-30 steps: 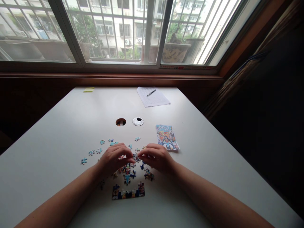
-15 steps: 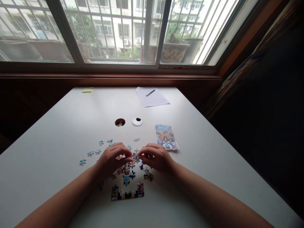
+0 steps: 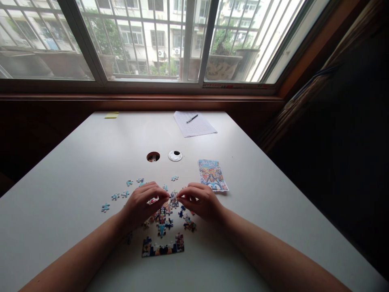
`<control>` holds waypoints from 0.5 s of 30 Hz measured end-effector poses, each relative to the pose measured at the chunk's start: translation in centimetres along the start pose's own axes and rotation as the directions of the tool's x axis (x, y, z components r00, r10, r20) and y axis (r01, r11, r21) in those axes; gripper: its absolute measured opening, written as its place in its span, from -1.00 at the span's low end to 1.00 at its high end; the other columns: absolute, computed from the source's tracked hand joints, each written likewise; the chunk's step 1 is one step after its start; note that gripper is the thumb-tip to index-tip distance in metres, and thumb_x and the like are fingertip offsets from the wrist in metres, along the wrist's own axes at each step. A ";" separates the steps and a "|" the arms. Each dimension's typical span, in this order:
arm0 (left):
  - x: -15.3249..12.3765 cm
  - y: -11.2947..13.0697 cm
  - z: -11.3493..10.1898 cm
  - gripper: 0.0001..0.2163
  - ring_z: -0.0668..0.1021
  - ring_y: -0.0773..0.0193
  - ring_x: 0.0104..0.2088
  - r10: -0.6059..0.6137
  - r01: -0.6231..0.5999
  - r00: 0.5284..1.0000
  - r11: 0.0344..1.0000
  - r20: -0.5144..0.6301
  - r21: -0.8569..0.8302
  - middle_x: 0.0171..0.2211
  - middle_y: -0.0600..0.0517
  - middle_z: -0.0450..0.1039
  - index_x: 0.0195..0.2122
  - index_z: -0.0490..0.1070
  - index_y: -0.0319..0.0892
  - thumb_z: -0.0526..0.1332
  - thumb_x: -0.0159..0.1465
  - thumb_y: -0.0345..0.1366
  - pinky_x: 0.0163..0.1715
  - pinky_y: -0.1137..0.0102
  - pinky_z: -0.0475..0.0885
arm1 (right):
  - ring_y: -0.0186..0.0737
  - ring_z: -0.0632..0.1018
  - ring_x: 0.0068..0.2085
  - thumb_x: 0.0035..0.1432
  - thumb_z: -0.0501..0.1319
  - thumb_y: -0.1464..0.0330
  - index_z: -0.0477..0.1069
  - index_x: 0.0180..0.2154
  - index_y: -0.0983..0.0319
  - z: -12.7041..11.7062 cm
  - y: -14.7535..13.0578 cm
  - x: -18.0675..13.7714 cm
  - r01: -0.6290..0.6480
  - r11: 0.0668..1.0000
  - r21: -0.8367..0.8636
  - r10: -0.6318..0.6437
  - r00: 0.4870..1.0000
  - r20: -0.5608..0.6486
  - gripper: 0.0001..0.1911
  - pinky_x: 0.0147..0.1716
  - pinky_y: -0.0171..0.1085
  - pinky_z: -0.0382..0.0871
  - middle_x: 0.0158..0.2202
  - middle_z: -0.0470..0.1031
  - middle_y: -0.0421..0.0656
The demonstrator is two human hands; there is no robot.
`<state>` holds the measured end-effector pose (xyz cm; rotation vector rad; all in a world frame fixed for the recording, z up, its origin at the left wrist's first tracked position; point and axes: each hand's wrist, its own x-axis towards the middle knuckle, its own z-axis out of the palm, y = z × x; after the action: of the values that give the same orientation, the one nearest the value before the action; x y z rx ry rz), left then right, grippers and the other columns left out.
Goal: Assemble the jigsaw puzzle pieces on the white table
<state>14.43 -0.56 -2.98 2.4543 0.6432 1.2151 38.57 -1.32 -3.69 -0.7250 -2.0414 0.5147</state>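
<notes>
Above a heap of jigsaw puzzle pieces [image 3: 162, 217], my left hand [image 3: 144, 205] is closed in a pinch, with a small dark bit of a puzzle piece at its fingertips. Facing it, my right hand [image 3: 199, 199] pinches too, its tips close to the left ones; what it grips is mostly hidden by the fingers and blends with the heap. Nearer to me lies a joined strip of the puzzle [image 3: 164, 249], U-shaped, with raised ends at left and right. Several loose light-blue pieces [image 3: 115, 196] lie left of my left hand.
A picture card [image 3: 212, 175] of the puzzle lies beyond my right hand. Farther back are a round cable hole [image 3: 153, 157], its metal cover [image 3: 175, 155], paper sheets [image 3: 196, 125] with a pen [image 3: 192, 119], and yellow sticky notes [image 3: 111, 115]. A barred window stands behind the table.
Both hands stay almost in place, fingertips still close together. My fingers shift only slightly, and a reddish piece now shows beneath my right hand.
</notes>
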 end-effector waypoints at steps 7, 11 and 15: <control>0.0 0.0 -0.1 -0.87 0.51 0.34 -0.40 -0.004 0.004 1.000 1.000 0.005 0.012 -0.41 0.01 0.52 -0.17 0.48 -0.20 0.28 0.29 -0.51 -0.36 0.44 0.46 | -0.41 0.36 -0.52 0.29 0.29 0.37 0.54 -0.30 0.25 0.0 0.0 0.1 0.007 1.000 -0.008 -0.007 1.000 -0.007 -0.89 -0.47 -0.39 0.28 -0.52 0.40 -0.25; 0.1 0.1 -0.1 -0.88 0.50 0.35 -0.41 -0.008 0.008 1.000 1.000 0.003 0.017 -0.42 0.02 0.51 -0.18 0.48 -0.21 0.29 0.29 -0.52 -0.38 0.45 0.45 | -0.40 0.37 -0.51 0.30 0.28 0.35 0.55 -0.29 0.24 0.0 0.1 0.0 0.001 1.000 -0.015 -0.001 1.000 -0.002 -0.88 -0.47 -0.39 0.29 -0.51 0.41 -0.24; 0.1 0.1 0.0 -0.88 0.52 0.35 -0.41 0.010 -0.010 1.000 1.000 -0.006 0.024 -0.41 0.01 0.52 -0.18 0.49 -0.20 0.28 0.29 -0.51 -0.38 0.45 0.46 | -0.40 0.37 -0.52 0.31 0.28 0.35 0.55 -0.29 0.24 -0.1 0.0 0.0 0.001 1.000 -0.021 -0.001 1.000 0.002 -0.88 -0.47 -0.40 0.29 -0.52 0.42 -0.24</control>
<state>14.55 -0.56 -2.86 2.4767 0.6519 1.2259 38.63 -1.26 -3.64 -0.7359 -2.0520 0.4939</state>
